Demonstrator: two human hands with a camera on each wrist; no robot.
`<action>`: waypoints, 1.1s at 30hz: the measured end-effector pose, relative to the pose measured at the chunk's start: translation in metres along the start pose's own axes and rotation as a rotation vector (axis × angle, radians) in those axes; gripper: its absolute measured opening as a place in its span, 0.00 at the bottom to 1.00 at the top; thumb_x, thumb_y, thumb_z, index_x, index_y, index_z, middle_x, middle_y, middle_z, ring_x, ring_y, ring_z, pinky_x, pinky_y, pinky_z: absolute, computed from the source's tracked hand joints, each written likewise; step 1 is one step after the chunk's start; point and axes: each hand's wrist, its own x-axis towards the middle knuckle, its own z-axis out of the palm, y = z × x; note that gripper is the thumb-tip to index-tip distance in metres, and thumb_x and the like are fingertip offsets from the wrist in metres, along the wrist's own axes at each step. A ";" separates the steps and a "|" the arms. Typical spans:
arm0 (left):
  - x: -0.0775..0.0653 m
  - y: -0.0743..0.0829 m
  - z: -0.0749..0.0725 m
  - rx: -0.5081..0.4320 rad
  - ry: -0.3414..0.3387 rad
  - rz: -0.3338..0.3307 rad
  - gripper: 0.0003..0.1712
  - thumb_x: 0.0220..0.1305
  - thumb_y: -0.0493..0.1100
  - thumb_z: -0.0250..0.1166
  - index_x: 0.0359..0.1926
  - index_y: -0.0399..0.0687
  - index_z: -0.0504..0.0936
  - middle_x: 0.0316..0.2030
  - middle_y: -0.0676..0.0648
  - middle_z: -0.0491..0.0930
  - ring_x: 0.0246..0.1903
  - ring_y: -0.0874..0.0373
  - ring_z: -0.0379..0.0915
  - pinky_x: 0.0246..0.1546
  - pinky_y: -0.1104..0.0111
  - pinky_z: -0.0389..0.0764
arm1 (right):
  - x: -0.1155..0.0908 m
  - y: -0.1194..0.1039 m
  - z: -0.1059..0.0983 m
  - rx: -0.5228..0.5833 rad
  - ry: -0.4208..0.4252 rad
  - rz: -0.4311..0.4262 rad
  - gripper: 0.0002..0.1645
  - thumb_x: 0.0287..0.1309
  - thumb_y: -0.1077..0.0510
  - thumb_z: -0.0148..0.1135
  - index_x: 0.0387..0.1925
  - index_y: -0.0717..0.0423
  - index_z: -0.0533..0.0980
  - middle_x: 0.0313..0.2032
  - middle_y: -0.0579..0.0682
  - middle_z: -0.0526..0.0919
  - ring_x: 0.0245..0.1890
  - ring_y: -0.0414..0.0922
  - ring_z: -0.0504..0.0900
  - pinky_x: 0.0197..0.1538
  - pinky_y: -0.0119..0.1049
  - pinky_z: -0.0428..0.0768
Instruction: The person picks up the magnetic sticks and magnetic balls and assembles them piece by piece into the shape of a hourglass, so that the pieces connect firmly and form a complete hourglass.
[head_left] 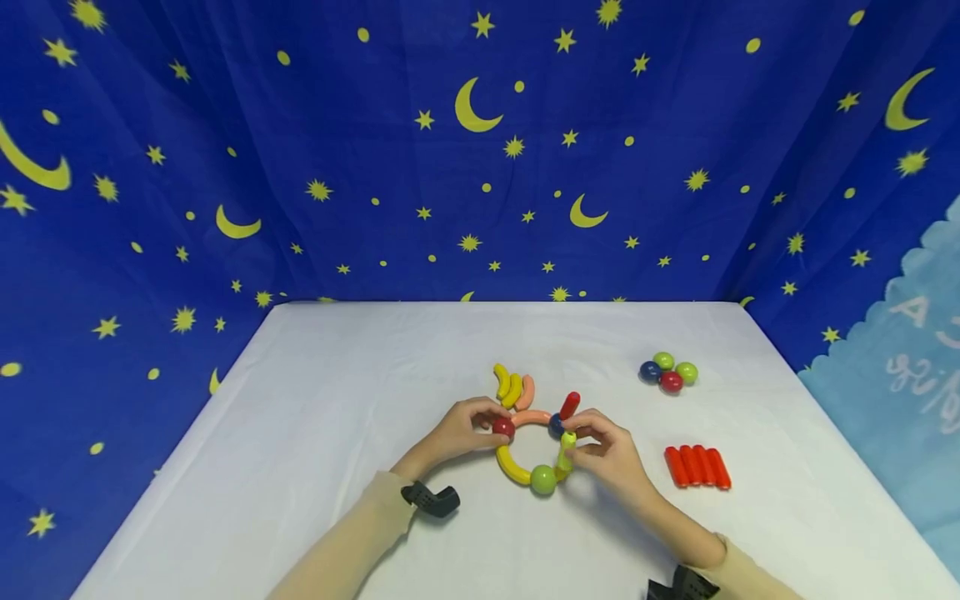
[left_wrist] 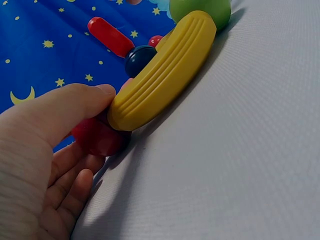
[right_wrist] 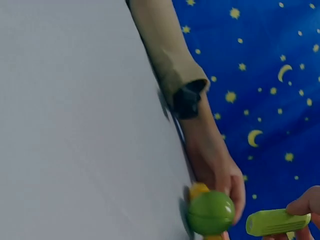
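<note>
Curved rods and balls form a ring on the table in the head view. My left hand [head_left: 467, 432] holds its red ball [head_left: 503, 429] between thumb and fingers. From that ball run a salmon curved rod [head_left: 532, 417] to a dark blue ball [head_left: 556, 426] and a yellow curved rod [left_wrist: 162, 75] to a green ball [head_left: 543, 480]. A red straight rod [head_left: 571, 405] sticks up from the blue ball. My right hand [head_left: 611, 454] pinches a lime-green straight rod [right_wrist: 275, 222], raised above the ring's right side, where another yellow rod is partly hidden.
Behind the ring lie a spare salmon curved rod [head_left: 527, 392] and two yellow curved rods [head_left: 513, 390]. A cluster of balls [head_left: 671, 382], blue, red and lime, sits at the back right. Several red straight rods [head_left: 697, 467] lie side by side on the right.
</note>
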 end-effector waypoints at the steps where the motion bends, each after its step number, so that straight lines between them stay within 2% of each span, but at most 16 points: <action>1: 0.000 0.000 0.000 -0.001 -0.002 -0.002 0.20 0.53 0.43 0.72 0.49 0.48 0.81 0.46 0.48 0.82 0.40 0.63 0.74 0.43 0.75 0.77 | -0.001 0.001 0.003 -0.001 -0.012 -0.023 0.18 0.46 0.78 0.61 0.42 0.78 0.72 0.41 0.40 0.80 0.39 0.30 0.77 0.37 0.26 0.81; 6: -0.001 0.001 0.001 0.019 0.007 0.004 0.20 0.53 0.42 0.71 0.49 0.47 0.81 0.45 0.47 0.81 0.40 0.63 0.74 0.43 0.75 0.76 | -0.004 0.002 0.014 -0.013 -0.052 -0.119 0.16 0.45 0.78 0.62 0.40 0.75 0.74 0.41 0.40 0.78 0.40 0.30 0.76 0.38 0.28 0.80; 10: -0.001 0.003 0.000 0.023 0.002 0.004 0.20 0.53 0.42 0.71 0.49 0.47 0.81 0.46 0.47 0.81 0.41 0.63 0.74 0.44 0.76 0.76 | -0.007 0.003 0.019 0.011 -0.061 -0.142 0.16 0.46 0.78 0.62 0.41 0.74 0.75 0.42 0.39 0.78 0.41 0.31 0.75 0.40 0.27 0.78; 13: -0.001 0.004 0.000 0.022 -0.005 -0.002 0.20 0.54 0.42 0.71 0.49 0.47 0.81 0.47 0.47 0.81 0.41 0.63 0.74 0.44 0.75 0.76 | -0.008 0.004 0.021 0.021 -0.081 -0.158 0.18 0.46 0.78 0.62 0.43 0.76 0.73 0.43 0.46 0.79 0.42 0.32 0.75 0.42 0.27 0.78; 17: 0.000 0.003 0.001 0.027 -0.001 -0.004 0.20 0.53 0.42 0.71 0.49 0.47 0.81 0.46 0.48 0.81 0.41 0.64 0.74 0.44 0.75 0.76 | -0.011 0.006 0.024 -0.013 -0.100 -0.120 0.20 0.47 0.76 0.64 0.46 0.75 0.73 0.43 0.60 0.78 0.42 0.31 0.76 0.45 0.26 0.79; 19: 0.000 0.002 0.001 0.030 0.003 -0.002 0.20 0.53 0.42 0.71 0.49 0.47 0.81 0.46 0.47 0.81 0.41 0.63 0.74 0.44 0.75 0.76 | -0.013 0.008 0.025 -0.061 -0.102 -0.068 0.23 0.47 0.74 0.65 0.48 0.72 0.73 0.42 0.62 0.78 0.41 0.30 0.76 0.44 0.26 0.79; 22: 0.000 0.002 0.001 0.026 0.005 0.009 0.20 0.53 0.43 0.71 0.49 0.47 0.81 0.45 0.46 0.81 0.41 0.61 0.75 0.44 0.74 0.76 | -0.015 0.010 0.027 -0.149 -0.091 0.015 0.28 0.44 0.72 0.68 0.51 0.66 0.74 0.41 0.60 0.80 0.38 0.29 0.76 0.41 0.28 0.80; 24: 0.000 0.002 0.001 0.024 0.006 0.015 0.20 0.53 0.43 0.71 0.49 0.46 0.81 0.45 0.45 0.81 0.41 0.59 0.75 0.44 0.73 0.76 | -0.016 0.011 0.028 -0.201 -0.082 0.041 0.30 0.42 0.71 0.70 0.52 0.64 0.74 0.39 0.57 0.81 0.35 0.30 0.76 0.39 0.29 0.80; 28: -0.001 0.003 0.001 0.026 0.007 0.021 0.21 0.54 0.43 0.71 0.49 0.46 0.81 0.45 0.45 0.81 0.41 0.59 0.75 0.44 0.73 0.77 | -0.017 0.012 0.029 -0.275 -0.061 0.026 0.28 0.41 0.68 0.72 0.49 0.60 0.77 0.35 0.51 0.82 0.31 0.32 0.76 0.37 0.30 0.79; 33: 0.000 0.001 0.002 0.013 0.012 0.031 0.18 0.54 0.42 0.71 0.48 0.46 0.82 0.44 0.46 0.81 0.39 0.66 0.73 0.42 0.76 0.76 | -0.019 0.012 0.029 -0.316 -0.052 -0.017 0.24 0.41 0.67 0.73 0.45 0.60 0.78 0.33 0.48 0.83 0.30 0.33 0.76 0.36 0.30 0.78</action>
